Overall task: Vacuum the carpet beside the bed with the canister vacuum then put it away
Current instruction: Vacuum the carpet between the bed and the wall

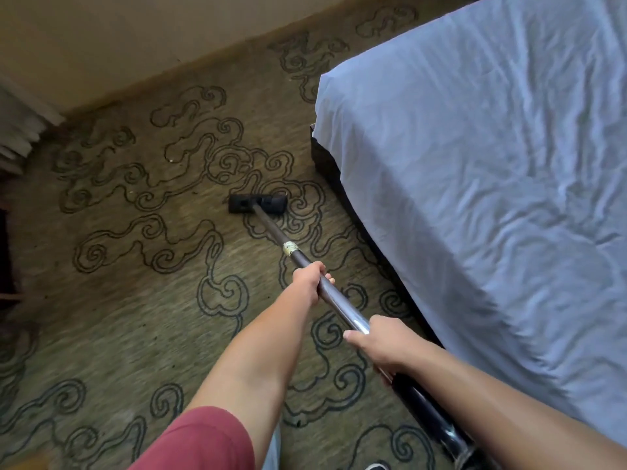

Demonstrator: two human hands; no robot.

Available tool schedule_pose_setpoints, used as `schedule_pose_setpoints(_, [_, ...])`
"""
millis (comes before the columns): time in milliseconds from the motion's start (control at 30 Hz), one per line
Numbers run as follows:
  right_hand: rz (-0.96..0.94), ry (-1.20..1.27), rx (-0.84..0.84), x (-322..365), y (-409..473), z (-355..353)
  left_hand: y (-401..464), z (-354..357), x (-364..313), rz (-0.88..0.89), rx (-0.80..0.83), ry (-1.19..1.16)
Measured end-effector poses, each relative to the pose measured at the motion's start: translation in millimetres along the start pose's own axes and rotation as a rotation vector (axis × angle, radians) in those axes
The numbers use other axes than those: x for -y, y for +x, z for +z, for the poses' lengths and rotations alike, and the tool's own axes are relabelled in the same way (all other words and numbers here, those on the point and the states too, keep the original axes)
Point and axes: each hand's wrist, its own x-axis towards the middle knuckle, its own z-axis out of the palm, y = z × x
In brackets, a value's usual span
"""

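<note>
Both hands are wrapped around the metal wand [325, 293] of the vacuum. The left hand [308, 283] forms the forward grip, fingers curled over the tube from its left side, fingertips just showing on the far edge. The right hand [380, 344] forms the rear grip, clenched on the shiny section of the wand just above where it meets the thicker black handle tube [427, 412], thumb lying along the top.

Ahead of the forward grip, the wand runs down and away, past a pale worn band [290, 248] around the tube, to the black floor head [258, 204], which lies flat on the carpet [135, 283]. The carpet is olive with dark swirling cloud outlines. To the right of both grips stands the bed [492, 164], covered by a wrinkled pale blue sheet, with its dark base [325, 164] showing beneath the near corner; the floor head sits near that corner but apart from it. Behind the rear grip, the black tube passes under the right forearm toward the lower edge of the view. A red sleeve [200, 439] covers the left upper arm. Far beyond the floor head, a beige wall [135, 45] meets the carpet.
</note>
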Motion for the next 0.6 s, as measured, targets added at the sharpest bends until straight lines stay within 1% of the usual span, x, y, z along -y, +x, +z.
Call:
schedule_pose_setpoints(233, [0.003,-0.028,-0.001,41,24,-10,31,-14,-39,-0.031,0.016,-0.014])
schedule_pose_setpoints(333, [-0.024,-0.024,0.020,71,38,-14,47,-26,-66,-0.033,0.009,-0.049])
schedule_pose_setpoints(400, [-0.033,0.003,0.042,97,47,-21,56,-30,-86,0.000,-0.028,-0.069])
schedule_pose_setpoints(500, [-0.034,-0.003,0.048,134,63,-37,62,-34,-117,0.037,-0.085,-0.008])
schedule_pose_setpoints(600, [-0.032,-0.005,0.046,179,83,-53,66,-41,-159,0.048,-0.056,0.083])
